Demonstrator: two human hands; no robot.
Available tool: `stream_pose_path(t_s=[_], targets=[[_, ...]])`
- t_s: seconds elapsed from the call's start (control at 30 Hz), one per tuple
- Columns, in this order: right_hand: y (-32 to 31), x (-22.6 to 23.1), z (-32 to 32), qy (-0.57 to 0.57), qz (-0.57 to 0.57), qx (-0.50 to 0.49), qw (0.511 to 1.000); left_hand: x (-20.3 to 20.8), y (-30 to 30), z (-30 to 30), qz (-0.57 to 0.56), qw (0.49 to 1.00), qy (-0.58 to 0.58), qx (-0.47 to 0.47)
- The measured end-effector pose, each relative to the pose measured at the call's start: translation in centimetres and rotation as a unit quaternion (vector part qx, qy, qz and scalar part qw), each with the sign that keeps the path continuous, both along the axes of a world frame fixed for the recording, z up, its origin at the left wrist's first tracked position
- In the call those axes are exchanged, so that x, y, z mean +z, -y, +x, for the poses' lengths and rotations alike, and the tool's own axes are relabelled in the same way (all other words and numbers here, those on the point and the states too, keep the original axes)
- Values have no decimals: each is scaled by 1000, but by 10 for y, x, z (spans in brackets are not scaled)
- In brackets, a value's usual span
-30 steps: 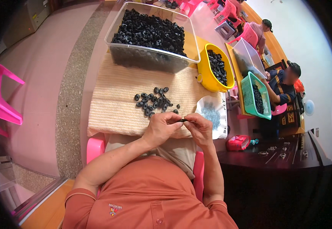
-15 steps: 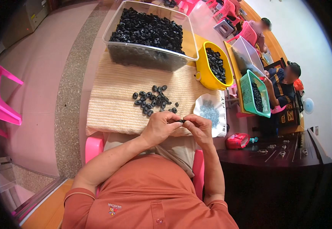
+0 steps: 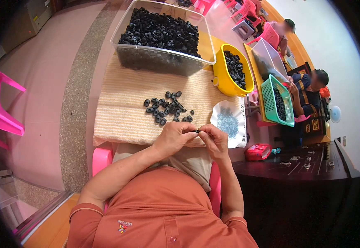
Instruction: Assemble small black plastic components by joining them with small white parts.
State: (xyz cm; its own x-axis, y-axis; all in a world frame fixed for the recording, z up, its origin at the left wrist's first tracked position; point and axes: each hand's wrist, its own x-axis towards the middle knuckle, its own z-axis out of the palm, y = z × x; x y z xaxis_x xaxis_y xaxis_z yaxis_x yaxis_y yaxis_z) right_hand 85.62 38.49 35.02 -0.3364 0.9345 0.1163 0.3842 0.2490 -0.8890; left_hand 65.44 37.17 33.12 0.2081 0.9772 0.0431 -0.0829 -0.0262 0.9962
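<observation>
Both hands meet at the near edge of the beige mat (image 3: 126,103) — left hand (image 3: 174,138) and right hand (image 3: 214,140) each pinch an end of one small black ring (image 3: 196,131) between fingertips. A loose pile of rings (image 3: 165,108) sits at 11 o'clock from them, the clear bin (image 3: 159,58) farther at 12, a white tray (image 3: 229,122) of grey bits at 2.
</observation>
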Motion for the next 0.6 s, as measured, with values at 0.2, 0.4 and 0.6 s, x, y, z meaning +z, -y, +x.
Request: stream_pose_path(t_s=[0.2, 0.4, 0.6], targets=[[5, 3, -6, 31, 41, -2, 999, -5, 2, 1, 35, 999, -16, 10], [13, -3, -9, -92, -107, -55, 989, -5, 4, 3, 41, 999, -30, 19], [14, 11, -16, -240, -265, -92, 929, 5, 7, 0, 65, 997, -32, 24]])
